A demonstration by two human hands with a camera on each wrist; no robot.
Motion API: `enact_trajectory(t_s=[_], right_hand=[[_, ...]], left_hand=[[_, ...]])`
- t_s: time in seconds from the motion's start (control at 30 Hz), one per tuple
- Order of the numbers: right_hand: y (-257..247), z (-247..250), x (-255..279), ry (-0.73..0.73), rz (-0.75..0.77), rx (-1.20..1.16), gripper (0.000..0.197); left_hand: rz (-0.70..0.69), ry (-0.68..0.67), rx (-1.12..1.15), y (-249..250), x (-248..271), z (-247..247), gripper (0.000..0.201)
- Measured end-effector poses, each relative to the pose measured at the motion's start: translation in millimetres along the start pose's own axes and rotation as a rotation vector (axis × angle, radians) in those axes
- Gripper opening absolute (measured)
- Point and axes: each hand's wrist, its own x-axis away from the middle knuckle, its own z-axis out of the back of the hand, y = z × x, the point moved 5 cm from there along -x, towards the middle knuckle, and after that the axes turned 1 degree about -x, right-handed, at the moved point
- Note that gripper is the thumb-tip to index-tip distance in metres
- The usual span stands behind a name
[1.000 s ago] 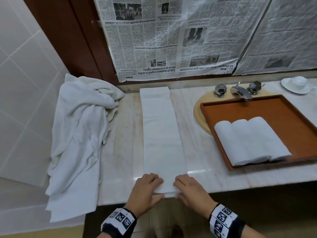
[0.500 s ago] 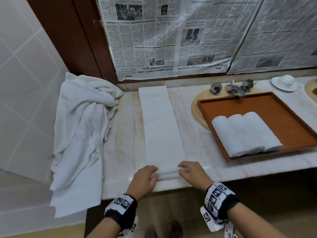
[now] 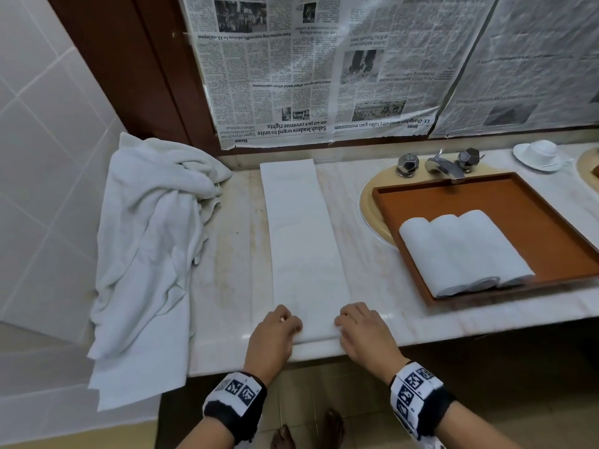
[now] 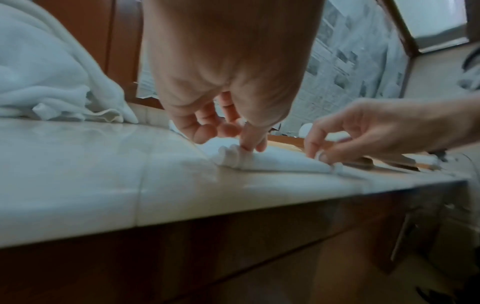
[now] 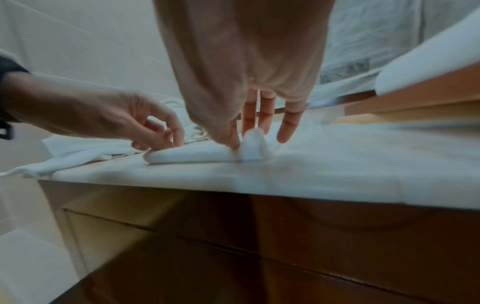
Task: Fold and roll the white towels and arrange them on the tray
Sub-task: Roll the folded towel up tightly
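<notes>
A long folded white towel [image 3: 304,241] lies as a strip across the marble counter [image 3: 227,254]. Its near end is turned into a small tight roll [image 4: 272,162], also seen in the right wrist view as a roll [image 5: 192,154]. My left hand [image 3: 290,324] pinches the roll's left end with curled fingers [image 4: 205,131]. My right hand [image 3: 345,322] pinches its right end between thumb and fingers [image 5: 285,127]. Three rolled white towels [image 3: 463,251] lie side by side in the brown tray [image 3: 518,202] on the right.
A heap of loose white towels [image 3: 152,241] hangs over the counter's left end. The tray sits over a sink by a chrome tap [image 3: 444,165]. A white cup and saucer [image 3: 538,155] stand at the far right. Newspaper covers the wall behind.
Both hands have turned the towel's near end over from flat into a small roll and hold it a little farther in from the counter edge.
</notes>
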Motion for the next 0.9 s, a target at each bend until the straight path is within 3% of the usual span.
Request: enact_trajectory(t_s=[0.1,0.17,0.23,0.33,0.47,0.57,0.63,0.73,0.9], right_hand=[[0,-4,1,-0.049,0.05,0.05,0.03],[1,-6,-5,-0.048,0.036,0.076,0.028],[-1,-7,-13,-0.057,0.023,0.088,0.022],[4,-1,-23,-0.072,-0.001,0.01,0.016],[22,10,-39,-0.179,-0.2,-0.267,0.024],[32,9,-43,-0.144,-0.243,-0.344,0.022],[38,5,-42,-0.106,-0.19,-0.319,0.02],[34,3,-37,-0.041,-0.009,-0.132,0.018],[25,5,-30,-0.04,0.106,0.025,0.033]], left_hand=[[-0.072,-0.021,-0.058,5,8,-6,0.011],[-0.086,-0.043,-0.114,8,12,-8,0.028],[-0.072,-0.047,-0.131,9,10,-7,0.031],[-0.002,-0.038,-0.095,6,1,-7,0.025],[0.153,-0.036,-0.007,5,-12,3,0.042],[0.255,0.014,0.121,-3,-22,11,0.023],[0.281,0.049,0.158,-10,-25,12,0.019],[0.308,0.083,0.039,-14,-24,10,0.014],[0.169,0.156,-0.152,3,-15,1,0.009]])
